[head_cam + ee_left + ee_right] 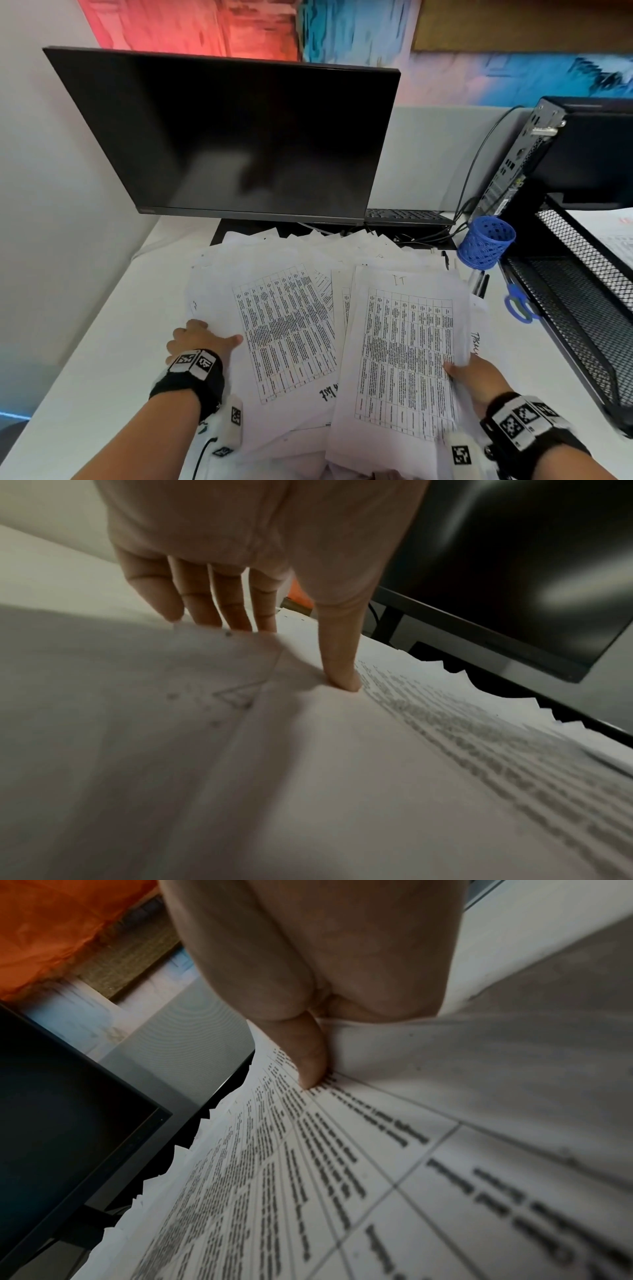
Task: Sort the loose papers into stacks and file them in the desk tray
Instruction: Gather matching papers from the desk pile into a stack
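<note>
A wide pile of loose printed papers (284, 318) covers the white desk in front of the monitor. My right hand (476, 373) pinches a sheet with a printed table, marked "IT" (404, 349), at its right edge, thumb on top (311, 1066) and fingers under it. The sheet curls up off the pile. My left hand (202, 342) grips the left edge of the pile: the thumb presses on the top sheet (342, 674) and the fingers tuck under the edge (219, 607). The black mesh desk tray (582, 284) stands at the right with papers on its upper shelf.
A dark monitor (233, 137) stands right behind the pile. A blue mesh pen cup (486, 241), pens and blue-handled scissors (519, 301) lie between the papers and the tray. A computer case (534, 150), cables and a keyboard (407, 216) sit at the back right.
</note>
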`<state>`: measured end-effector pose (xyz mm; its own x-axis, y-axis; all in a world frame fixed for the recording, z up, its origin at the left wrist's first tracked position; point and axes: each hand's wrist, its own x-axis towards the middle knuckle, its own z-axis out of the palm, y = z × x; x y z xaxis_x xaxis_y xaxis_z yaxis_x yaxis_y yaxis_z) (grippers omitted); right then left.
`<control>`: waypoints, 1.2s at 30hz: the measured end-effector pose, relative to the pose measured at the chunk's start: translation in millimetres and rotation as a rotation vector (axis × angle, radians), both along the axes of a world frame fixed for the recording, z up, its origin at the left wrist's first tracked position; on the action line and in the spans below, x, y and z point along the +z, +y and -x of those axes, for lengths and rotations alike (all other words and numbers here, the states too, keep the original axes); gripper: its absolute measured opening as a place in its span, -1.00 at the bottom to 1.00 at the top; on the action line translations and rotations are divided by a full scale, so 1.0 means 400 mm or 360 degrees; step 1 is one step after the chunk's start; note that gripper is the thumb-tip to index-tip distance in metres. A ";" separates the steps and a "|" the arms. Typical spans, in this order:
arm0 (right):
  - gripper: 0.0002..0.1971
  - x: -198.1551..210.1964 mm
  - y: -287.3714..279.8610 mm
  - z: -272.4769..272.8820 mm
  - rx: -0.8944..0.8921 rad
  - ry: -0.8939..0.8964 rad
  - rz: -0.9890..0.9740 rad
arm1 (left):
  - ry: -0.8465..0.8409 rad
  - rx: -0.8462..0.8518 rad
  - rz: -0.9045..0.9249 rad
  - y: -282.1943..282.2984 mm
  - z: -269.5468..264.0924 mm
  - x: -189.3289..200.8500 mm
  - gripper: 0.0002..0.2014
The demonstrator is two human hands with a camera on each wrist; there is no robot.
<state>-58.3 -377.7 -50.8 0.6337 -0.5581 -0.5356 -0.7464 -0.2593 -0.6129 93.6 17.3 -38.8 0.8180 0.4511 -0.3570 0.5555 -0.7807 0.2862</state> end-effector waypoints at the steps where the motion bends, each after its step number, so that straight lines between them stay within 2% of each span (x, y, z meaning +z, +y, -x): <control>1: -0.75 -0.006 -0.002 0.001 -0.0006 -0.0003 -0.0002 | 0.0019 0.0014 0.0031 0.001 -0.006 -0.003 -0.16; 4: -0.75 -0.012 -0.002 0.003 -0.0027 -0.0048 -0.0013 | 0.0069 0.0092 0.0278 0.005 -0.023 0.000 -0.12; 7: -0.77 -0.025 -0.010 0.003 -0.0060 -0.0041 -0.0063 | 0.0057 0.0086 0.0508 -0.005 -0.024 0.015 -0.17; 8: -0.80 -0.025 -0.014 0.004 -0.0068 -0.0037 -0.0092 | 0.0055 0.0023 0.0516 -0.011 -0.020 0.018 -0.25; 10: -0.87 -0.016 -0.019 0.010 -0.0097 -0.0084 -0.0190 | -0.0087 -0.0090 0.0476 -0.019 -0.014 0.016 -0.61; 11: -0.75 -0.014 -0.027 0.015 -0.0119 -0.0139 -0.0222 | -0.0180 -0.0115 0.0489 -0.021 -0.006 0.019 -0.77; 13: -0.63 -0.004 -0.035 0.028 -0.0150 -0.0274 -0.0224 | -0.0355 -0.0092 0.0617 -0.017 0.008 0.030 -0.87; 14: -0.65 -0.001 -0.039 0.032 -0.0204 -0.0367 -0.0309 | -0.0444 -0.0066 0.0692 -0.013 0.016 0.039 -0.87; 17: -0.61 0.024 -0.033 0.038 -0.0487 -0.0711 -0.0877 | -0.0608 -0.0006 0.1057 0.017 0.037 0.045 -0.95; 20: -0.38 0.083 -0.027 0.023 -0.0481 -0.0907 -0.1158 | -0.0622 0.0053 0.1305 0.044 0.044 0.035 -0.88; 21: -0.26 0.102 -0.023 0.015 -0.0432 -0.0920 -0.1209 | -0.0607 0.0114 0.1353 0.046 0.046 0.034 -0.72; 23: -0.13 0.126 -0.011 -0.007 -0.0334 -0.0935 -0.1256 | -0.0612 0.0141 0.1461 0.036 0.048 0.034 -0.19; 24: -0.14 0.132 -0.003 -0.021 -0.0313 -0.0933 -0.1250 | -0.0623 0.0155 0.1501 0.027 0.046 0.034 -0.11; 25: -0.20 0.136 0.012 -0.036 -0.0299 -0.0921 -0.1237 | -0.0612 0.0158 0.1498 0.016 0.044 0.034 -0.17; 26: -0.33 0.132 0.023 -0.052 -0.0289 -0.0899 -0.1220 | -0.0576 0.0167 0.1430 0.003 0.049 0.042 -0.32; 27: -0.52 0.126 0.037 -0.067 -0.0293 -0.0864 -0.1162 | -0.0599 0.0050 0.1311 -0.006 0.050 0.043 -0.29; 28: -0.69 0.120 0.051 -0.079 -0.0258 -0.0799 -0.1083 | -0.0575 -0.0056 0.1167 -0.018 0.055 0.056 -0.66; 30: -0.81 0.102 0.071 -0.092 -0.0166 -0.0616 -0.0850 | -0.0536 -0.0145 0.0988 -0.021 0.055 0.057 -0.68; 32: -0.80 0.083 0.089 -0.087 -0.0130 -0.0441 -0.0631 | -0.0488 -0.0147 0.0968 -0.012 0.062 0.046 -0.61; 34: -0.64 0.056 0.101 -0.078 -0.0121 -0.0280 -0.0454 | -0.0521 -0.0173 0.0897 0.000 0.070 0.036 -0.67; 36: -0.57 0.032 0.110 -0.065 -0.0050 -0.0155 -0.0332 | -0.0520 -0.0238 0.0729 0.007 0.078 0.042 -0.71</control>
